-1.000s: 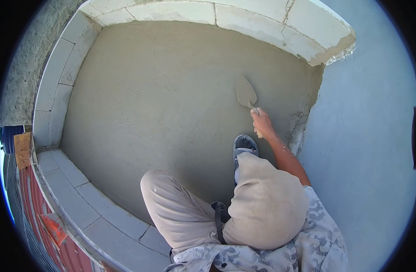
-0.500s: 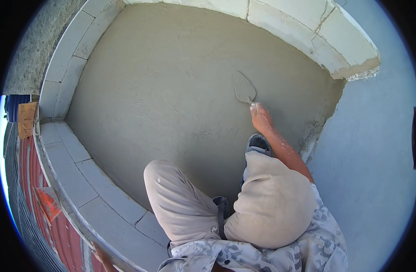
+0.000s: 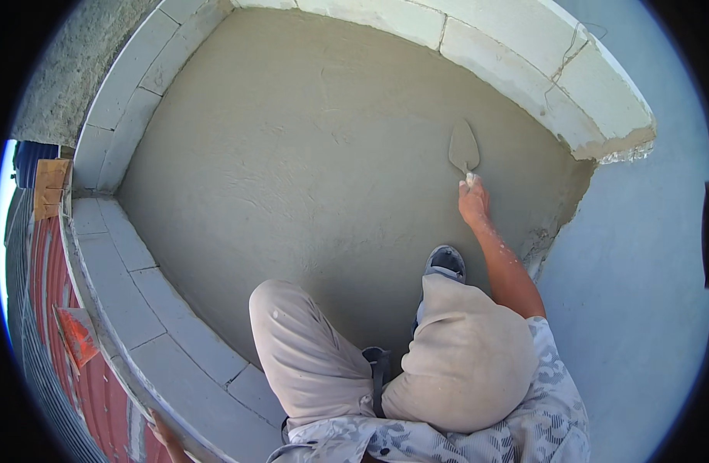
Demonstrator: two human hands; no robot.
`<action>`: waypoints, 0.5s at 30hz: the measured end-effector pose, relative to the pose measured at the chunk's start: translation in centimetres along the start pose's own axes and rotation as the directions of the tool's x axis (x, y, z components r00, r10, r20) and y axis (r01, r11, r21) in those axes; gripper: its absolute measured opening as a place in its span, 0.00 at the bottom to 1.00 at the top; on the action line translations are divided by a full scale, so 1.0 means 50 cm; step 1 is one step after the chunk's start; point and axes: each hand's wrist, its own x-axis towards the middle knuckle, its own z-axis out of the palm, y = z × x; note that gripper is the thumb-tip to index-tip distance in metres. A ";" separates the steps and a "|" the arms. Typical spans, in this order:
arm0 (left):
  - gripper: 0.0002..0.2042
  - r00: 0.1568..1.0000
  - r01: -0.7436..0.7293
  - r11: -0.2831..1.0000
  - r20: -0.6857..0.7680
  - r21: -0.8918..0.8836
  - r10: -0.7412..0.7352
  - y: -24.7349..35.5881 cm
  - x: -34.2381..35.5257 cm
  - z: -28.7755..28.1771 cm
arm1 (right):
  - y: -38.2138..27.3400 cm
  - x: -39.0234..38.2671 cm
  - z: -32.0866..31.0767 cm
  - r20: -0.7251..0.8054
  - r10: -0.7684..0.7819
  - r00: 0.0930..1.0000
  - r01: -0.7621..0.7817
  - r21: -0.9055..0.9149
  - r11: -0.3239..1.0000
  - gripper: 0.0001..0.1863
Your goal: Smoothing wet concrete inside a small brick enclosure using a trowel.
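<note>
A pointed masonry trowel point(image 3: 464, 147) lies with its blade on the smooth grey mortar point(image 3: 292, 154), tip facing the far side. My right hand point(image 3: 474, 203) is closed around its handle, and pale splashes mark the skin of that forearm. At the lower left, my left hand point(image 3: 163, 434) rests against the outer edge of the low block wall point(image 3: 169, 332). Only part of it shows, and how its fingers are set is unclear.
I crouch with my shoe point(image 3: 445, 262) on the grey surface. White block walls point(image 3: 516, 54) border it at the left and far side. A bluish smooth surface point(image 3: 632, 255) lies to the right. Beyond the left wall are red corrugated sheeting point(image 3: 111, 401) and an orange-red piece point(image 3: 78, 339).
My right hand has moved the trowel to the right across the mortar, and the blade has turned more upright in view. The view has shifted slightly. My left hand stays at the wall's edge.
</note>
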 end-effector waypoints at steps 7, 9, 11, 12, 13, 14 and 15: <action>0.58 0.996 0.078 0.996 -0.047 0.050 -0.075 0.041 -0.043 0.011 | -0.140 -0.196 0.115 0.618 -0.413 0.669 0.448 0.109 0.887 0.24; 0.58 0.997 0.056 0.998 -0.047 0.013 -0.055 0.038 -0.049 0.009 | -0.172 -0.240 0.081 0.752 -0.411 0.516 0.530 0.098 0.843 0.25; 0.59 0.999 0.030 0.999 -0.035 -0.019 -0.030 0.037 -0.055 0.012 | -0.162 -0.252 0.059 0.714 -0.469 0.519 0.684 -0.018 0.730 0.25; 0.58 0.998 0.048 0.998 -0.037 -0.034 -0.049 0.035 -0.059 0.008 | -0.137 -0.231 0.056 0.632 -0.476 0.612 0.649 -0.057 0.759 0.25; 0.57 0.997 0.064 0.997 -0.028 -0.052 -0.065 0.042 -0.061 0.017 | -0.110 -0.203 0.036 0.516 -0.425 0.743 0.547 -0.103 0.831 0.25; 0.57 0.998 0.058 0.997 -0.014 -0.054 -0.059 0.042 -0.055 0.022 | -0.088 -0.171 0.012 0.385 -0.361 0.850 0.437 -0.131 0.890 0.24; 0.56 1.000 0.027 0.997 -0.001 -0.066 -0.027 0.031 -0.047 0.011 | -0.065 -0.131 -0.013 0.270 -0.257 0.928 0.302 -0.140 0.943 0.25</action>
